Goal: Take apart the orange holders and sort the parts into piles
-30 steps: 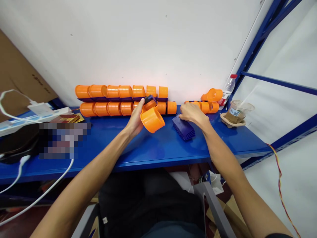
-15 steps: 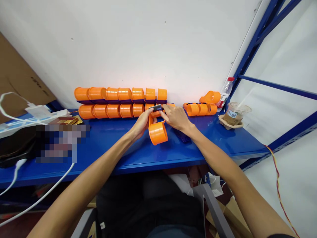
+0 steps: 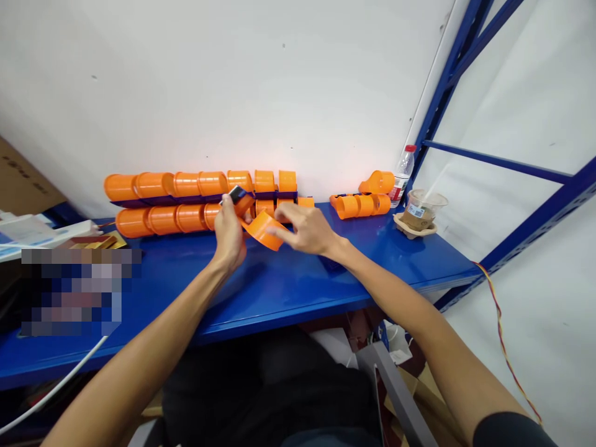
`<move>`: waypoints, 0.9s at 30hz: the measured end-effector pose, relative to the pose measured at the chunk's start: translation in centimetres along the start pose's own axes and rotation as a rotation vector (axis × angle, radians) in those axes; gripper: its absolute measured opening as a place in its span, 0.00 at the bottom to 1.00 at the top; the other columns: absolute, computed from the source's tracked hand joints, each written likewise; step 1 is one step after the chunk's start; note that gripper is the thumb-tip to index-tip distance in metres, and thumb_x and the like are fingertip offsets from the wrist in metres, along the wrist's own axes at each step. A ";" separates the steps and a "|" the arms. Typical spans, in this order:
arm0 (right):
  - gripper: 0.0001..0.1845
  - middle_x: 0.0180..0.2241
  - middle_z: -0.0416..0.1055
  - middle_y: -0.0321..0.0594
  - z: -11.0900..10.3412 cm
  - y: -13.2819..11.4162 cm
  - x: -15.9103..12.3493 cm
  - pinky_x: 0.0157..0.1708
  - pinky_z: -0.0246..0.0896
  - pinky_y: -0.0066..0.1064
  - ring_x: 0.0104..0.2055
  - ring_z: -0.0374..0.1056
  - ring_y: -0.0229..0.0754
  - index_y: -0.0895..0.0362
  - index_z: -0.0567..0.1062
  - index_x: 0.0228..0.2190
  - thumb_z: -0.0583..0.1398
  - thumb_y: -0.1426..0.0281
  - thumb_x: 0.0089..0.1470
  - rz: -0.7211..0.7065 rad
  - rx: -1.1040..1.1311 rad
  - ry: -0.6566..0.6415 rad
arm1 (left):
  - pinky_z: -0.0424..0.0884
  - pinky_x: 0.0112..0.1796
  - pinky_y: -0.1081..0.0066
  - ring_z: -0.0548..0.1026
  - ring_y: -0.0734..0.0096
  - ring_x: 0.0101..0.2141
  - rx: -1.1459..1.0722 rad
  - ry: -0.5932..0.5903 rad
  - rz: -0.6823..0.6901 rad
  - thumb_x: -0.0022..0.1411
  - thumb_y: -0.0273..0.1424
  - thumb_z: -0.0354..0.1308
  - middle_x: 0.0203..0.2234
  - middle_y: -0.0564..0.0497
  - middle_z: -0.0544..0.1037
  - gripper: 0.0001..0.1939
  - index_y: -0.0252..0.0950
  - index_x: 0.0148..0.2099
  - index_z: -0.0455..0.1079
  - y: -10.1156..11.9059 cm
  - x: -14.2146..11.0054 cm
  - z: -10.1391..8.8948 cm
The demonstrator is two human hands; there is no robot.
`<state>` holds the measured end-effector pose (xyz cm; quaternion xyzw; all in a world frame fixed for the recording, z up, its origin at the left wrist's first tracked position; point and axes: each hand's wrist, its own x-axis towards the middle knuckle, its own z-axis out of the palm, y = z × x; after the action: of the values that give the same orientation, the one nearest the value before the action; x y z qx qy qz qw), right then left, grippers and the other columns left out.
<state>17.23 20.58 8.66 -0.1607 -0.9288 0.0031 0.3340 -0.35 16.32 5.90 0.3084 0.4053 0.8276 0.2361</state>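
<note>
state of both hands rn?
Left hand: closed, holding a glossy orange plastic ring-ended piece.
Right hand: fingers at that piece; grip cannot be told.

A glossy orange piece (image 3: 261, 228) with a rounded cup and a dark-faced end tilts above the blue tabletop (image 3: 261, 295).

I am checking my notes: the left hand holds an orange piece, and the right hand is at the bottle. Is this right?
Not quite: the right hand is at the orange piece, not at the bottle, as the head view shows. The left hand does hold that piece.
</note>
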 end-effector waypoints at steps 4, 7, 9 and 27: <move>0.29 0.56 0.77 0.53 -0.1 -1.3 -0.3 0.39 0.64 0.33 0.47 0.76 0.47 0.58 0.70 0.57 0.60 0.48 0.68 -0.024 -0.068 -0.115 | 0.65 0.22 0.77 0.64 0.77 0.18 -0.067 0.115 0.003 0.77 0.44 0.51 0.18 0.58 0.67 0.20 0.38 0.34 0.67 0.6 0.3 0.1; 0.29 0.57 0.76 0.53 -0.2 -1.9 -0.4 0.39 0.66 0.35 0.49 0.75 0.48 0.57 0.70 0.59 0.59 0.50 0.68 -0.022 -0.088 -0.145 | 0.67 0.23 0.77 0.66 0.76 0.19 -0.077 0.134 0.000 0.77 0.44 0.50 0.19 0.58 0.66 0.19 0.39 0.36 0.67 0.7 0.2 0.1; 0.26 0.55 0.77 0.53 -0.2 -2.1 -0.4 0.38 0.66 0.35 0.48 0.76 0.48 0.57 0.71 0.57 0.59 0.52 0.69 -0.035 -0.091 -0.156 | 0.69 0.23 0.76 0.67 0.75 0.19 -0.063 0.124 -0.013 0.77 0.46 0.50 0.19 0.58 0.67 0.19 0.39 0.37 0.68 0.9 0.1 0.2; 0.17 0.33 0.79 0.43 -13.3 12.8 2.3 0.33 0.66 0.31 0.26 0.74 0.42 0.58 0.72 0.52 0.62 0.66 0.63 0.890 -0.239 0.226 | 0.81 0.31 0.66 0.78 0.68 0.24 -0.020 -0.167 -0.204 0.70 0.55 0.57 0.24 0.52 0.77 0.25 0.36 0.44 0.69 2.2 -0.6 0.0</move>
<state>27.58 32.09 18.94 -0.5798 -0.7213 0.0214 0.3783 -0.21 14.73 7.52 0.3313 0.4052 0.7746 0.3550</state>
